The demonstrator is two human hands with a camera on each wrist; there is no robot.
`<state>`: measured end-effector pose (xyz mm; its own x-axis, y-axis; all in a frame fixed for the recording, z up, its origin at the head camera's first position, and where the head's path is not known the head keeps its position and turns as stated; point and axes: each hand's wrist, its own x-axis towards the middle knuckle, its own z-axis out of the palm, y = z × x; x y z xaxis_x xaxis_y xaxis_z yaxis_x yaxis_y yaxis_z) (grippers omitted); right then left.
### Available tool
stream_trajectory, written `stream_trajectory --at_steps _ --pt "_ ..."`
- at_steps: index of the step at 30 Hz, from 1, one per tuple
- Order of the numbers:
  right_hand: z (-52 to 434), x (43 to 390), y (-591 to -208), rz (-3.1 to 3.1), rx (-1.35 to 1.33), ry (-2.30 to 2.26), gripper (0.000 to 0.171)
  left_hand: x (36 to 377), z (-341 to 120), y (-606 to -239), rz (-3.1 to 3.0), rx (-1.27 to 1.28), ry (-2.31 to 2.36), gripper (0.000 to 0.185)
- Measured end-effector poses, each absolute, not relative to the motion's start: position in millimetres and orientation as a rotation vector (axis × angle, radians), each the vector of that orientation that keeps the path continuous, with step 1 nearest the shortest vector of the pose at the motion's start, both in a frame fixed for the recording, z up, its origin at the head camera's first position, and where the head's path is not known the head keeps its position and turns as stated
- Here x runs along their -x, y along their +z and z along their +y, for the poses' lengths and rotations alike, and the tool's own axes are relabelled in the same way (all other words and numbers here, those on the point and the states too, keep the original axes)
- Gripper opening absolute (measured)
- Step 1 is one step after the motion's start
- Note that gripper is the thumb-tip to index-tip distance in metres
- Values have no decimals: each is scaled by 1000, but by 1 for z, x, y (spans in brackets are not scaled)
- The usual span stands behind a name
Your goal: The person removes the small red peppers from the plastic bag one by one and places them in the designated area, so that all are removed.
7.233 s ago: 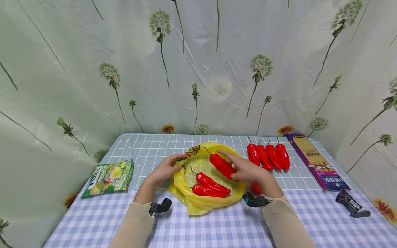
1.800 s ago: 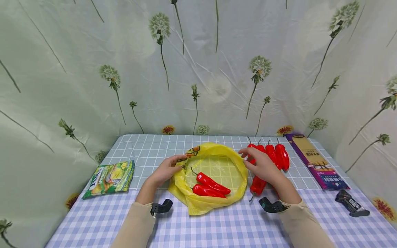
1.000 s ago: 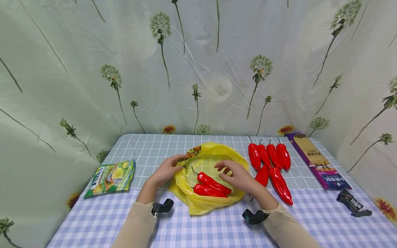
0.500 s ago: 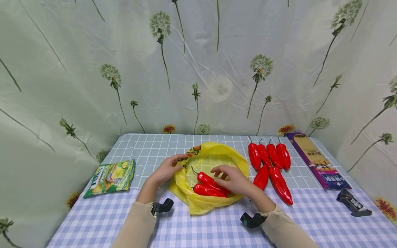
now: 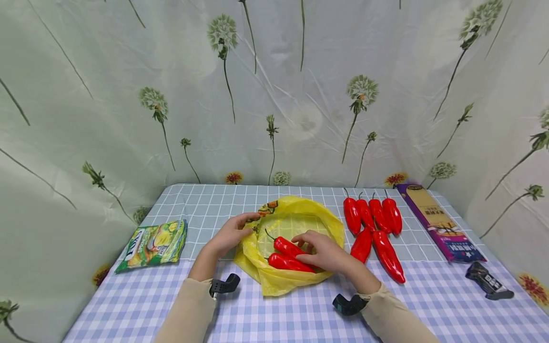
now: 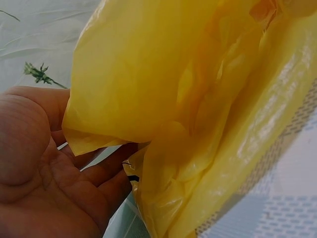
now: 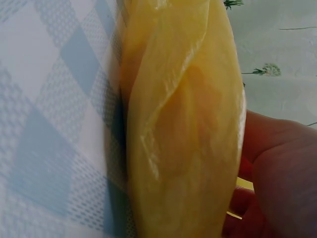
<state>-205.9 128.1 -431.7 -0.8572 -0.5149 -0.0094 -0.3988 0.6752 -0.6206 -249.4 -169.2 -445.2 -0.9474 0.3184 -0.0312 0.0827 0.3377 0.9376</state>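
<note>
An open yellow plastic bag [image 5: 279, 284] lies mid-table with its rim spread wide. Inside it are two red chili peppers, an upper one [image 5: 285, 245] and a lower one [image 5: 288, 262]. At the left rim my left hand [image 5: 230, 233] holds the bag; in the left wrist view its fingers pass behind the yellow plastic [image 6: 129, 74]. My right hand [image 5: 322, 249] reaches over the right rim and grips the upper pepper near its tip, thumb on the near side. In the right wrist view the bag's wall [image 7: 183, 148] hides the fingertips.
Right of the bag, several red peppers [image 5: 351, 216] lie in a row, with two more, one long [image 5: 388, 257], in front. A purple pasta packet [image 5: 437, 221] and a small black wrapper [image 5: 488, 282] lie far right. A green snack bag [image 5: 152, 245] lies left.
My right hand earlier held a pepper over the bag, then was over the peppers at right. It has since come back into the bag and down onto the upper pepper. The left hand stayed.
</note>
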Motion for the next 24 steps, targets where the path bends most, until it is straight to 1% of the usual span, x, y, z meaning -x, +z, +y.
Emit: stream_trajectory --at_steps 17,20,24 --pt "133 207 -429 2685 722 -922 45 250 -168 -446 2415 -325 1627 48" --pt "135 208 -426 2655 680 -995 48 250 -169 -446 2414 -334 1629 49" --pt "136 209 -421 2628 645 -1096 55 249 -169 -444 2409 -352 1640 49"
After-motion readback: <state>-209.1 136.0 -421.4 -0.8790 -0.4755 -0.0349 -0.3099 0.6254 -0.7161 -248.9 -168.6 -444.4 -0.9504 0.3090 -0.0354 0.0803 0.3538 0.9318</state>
